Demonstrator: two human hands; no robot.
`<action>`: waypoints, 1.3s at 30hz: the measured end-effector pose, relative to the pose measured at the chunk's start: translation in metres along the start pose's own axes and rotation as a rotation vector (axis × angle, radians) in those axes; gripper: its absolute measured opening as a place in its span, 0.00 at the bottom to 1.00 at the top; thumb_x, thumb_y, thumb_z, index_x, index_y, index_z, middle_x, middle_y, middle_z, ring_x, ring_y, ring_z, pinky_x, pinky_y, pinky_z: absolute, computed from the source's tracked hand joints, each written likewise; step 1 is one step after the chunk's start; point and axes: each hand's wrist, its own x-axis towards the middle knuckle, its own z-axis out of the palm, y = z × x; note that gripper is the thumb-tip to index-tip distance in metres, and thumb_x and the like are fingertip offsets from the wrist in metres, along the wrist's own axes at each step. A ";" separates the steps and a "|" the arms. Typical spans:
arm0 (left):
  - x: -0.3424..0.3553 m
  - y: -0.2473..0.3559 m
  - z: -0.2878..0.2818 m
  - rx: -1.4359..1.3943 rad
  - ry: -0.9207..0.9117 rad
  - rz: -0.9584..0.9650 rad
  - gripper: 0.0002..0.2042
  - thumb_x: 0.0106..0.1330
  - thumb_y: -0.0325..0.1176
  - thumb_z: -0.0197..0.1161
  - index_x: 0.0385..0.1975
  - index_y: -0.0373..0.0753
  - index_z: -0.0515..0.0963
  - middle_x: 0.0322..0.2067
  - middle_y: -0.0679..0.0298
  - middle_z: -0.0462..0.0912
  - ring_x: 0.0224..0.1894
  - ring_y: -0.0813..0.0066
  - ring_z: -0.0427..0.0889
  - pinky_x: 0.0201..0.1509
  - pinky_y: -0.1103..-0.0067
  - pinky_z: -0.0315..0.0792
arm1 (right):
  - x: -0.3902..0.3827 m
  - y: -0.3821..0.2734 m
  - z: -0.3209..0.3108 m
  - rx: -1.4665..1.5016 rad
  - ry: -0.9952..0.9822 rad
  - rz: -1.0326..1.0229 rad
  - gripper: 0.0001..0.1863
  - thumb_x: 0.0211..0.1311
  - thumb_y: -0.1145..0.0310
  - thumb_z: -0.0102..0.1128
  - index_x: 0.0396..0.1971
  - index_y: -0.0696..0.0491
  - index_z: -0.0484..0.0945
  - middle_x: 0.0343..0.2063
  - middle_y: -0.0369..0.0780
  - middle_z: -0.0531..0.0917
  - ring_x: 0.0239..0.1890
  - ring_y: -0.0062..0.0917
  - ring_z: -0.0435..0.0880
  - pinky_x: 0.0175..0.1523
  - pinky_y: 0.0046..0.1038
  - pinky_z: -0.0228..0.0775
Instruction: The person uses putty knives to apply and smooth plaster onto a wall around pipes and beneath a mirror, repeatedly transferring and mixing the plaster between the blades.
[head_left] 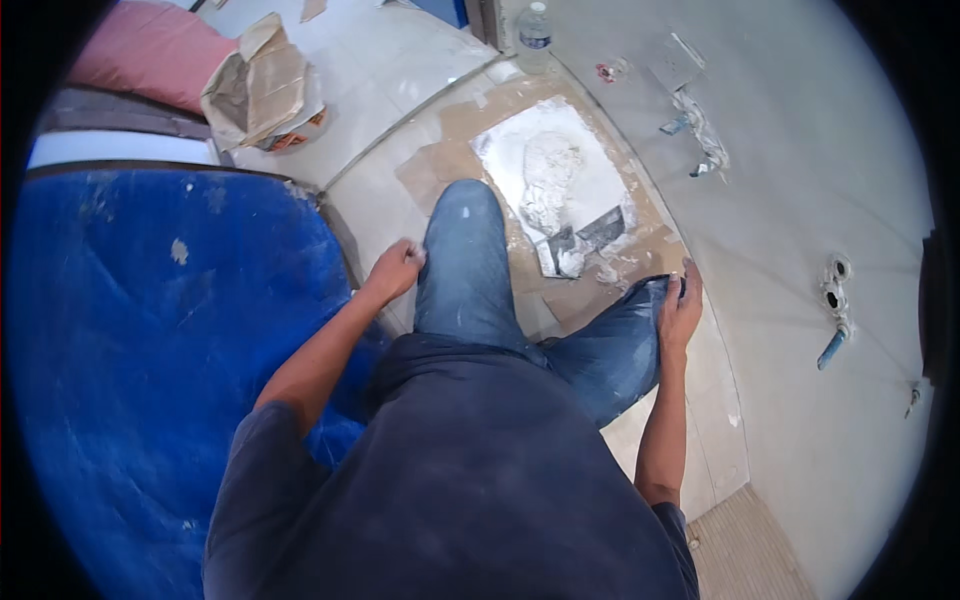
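Note:
I look down over my dark shirt and blue jeans [465, 270] splashed with white. My left hand [398, 268] is closed in a loose fist beside my left thigh, and nothing shows in it. My right hand [680, 308] rests on my bent right knee, fingers gripping the denim. On the floor ahead lies a sheet of cardboard [450, 165] with a heap of white plaster [550, 175] on it. A trowel [590, 235] lies at the near edge of the heap.
A blue cover [150, 330] spotted with white fills the left. A crumpled paper sack [262, 85] and a pink cushion [145, 50] lie behind it. A plastic bottle [534, 32] stands by the wall. The grey wall [800, 180] at right has pipe outlets [835, 300].

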 end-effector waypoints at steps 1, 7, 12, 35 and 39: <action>-0.017 -0.012 -0.005 -0.035 -0.193 -0.194 0.12 0.75 0.35 0.61 0.49 0.35 0.81 0.42 0.60 0.86 0.43 0.71 0.83 0.51 0.72 0.76 | 0.000 0.003 0.001 -0.043 0.016 -0.028 0.21 0.78 0.63 0.55 0.63 0.57 0.78 0.65 0.52 0.79 0.69 0.47 0.76 0.73 0.40 0.65; -0.113 -0.039 -0.007 -0.520 -0.569 -0.466 0.14 0.80 0.46 0.60 0.43 0.42 0.81 0.32 0.69 0.81 0.33 0.79 0.76 0.37 0.76 0.70 | 0.001 0.023 -0.004 -0.030 -0.003 0.013 0.21 0.78 0.62 0.54 0.62 0.57 0.79 0.64 0.51 0.80 0.67 0.47 0.77 0.72 0.39 0.66; -0.120 -0.058 -0.017 -0.433 -0.501 -0.212 0.11 0.79 0.42 0.63 0.40 0.41 0.80 0.29 0.73 0.79 0.33 0.85 0.74 0.39 0.82 0.68 | -0.001 0.025 -0.005 0.067 0.018 0.091 0.21 0.79 0.60 0.54 0.61 0.57 0.80 0.62 0.50 0.82 0.66 0.46 0.79 0.71 0.39 0.68; -0.159 0.000 -0.084 0.075 -0.588 -0.224 0.27 0.70 0.45 0.69 0.61 0.33 0.75 0.62 0.53 0.80 0.65 0.65 0.78 0.70 0.69 0.72 | -0.002 0.027 -0.008 0.057 -0.018 0.153 0.22 0.77 0.57 0.55 0.59 0.56 0.82 0.59 0.50 0.84 0.63 0.45 0.82 0.69 0.38 0.70; -0.164 -0.019 -0.034 -0.526 -0.676 -0.317 0.39 0.75 0.56 0.59 0.75 0.31 0.61 0.72 0.51 0.69 0.72 0.58 0.70 0.76 0.69 0.64 | 0.000 0.028 -0.008 0.030 -0.014 0.109 0.22 0.76 0.57 0.55 0.59 0.56 0.82 0.59 0.50 0.84 0.63 0.45 0.82 0.69 0.38 0.71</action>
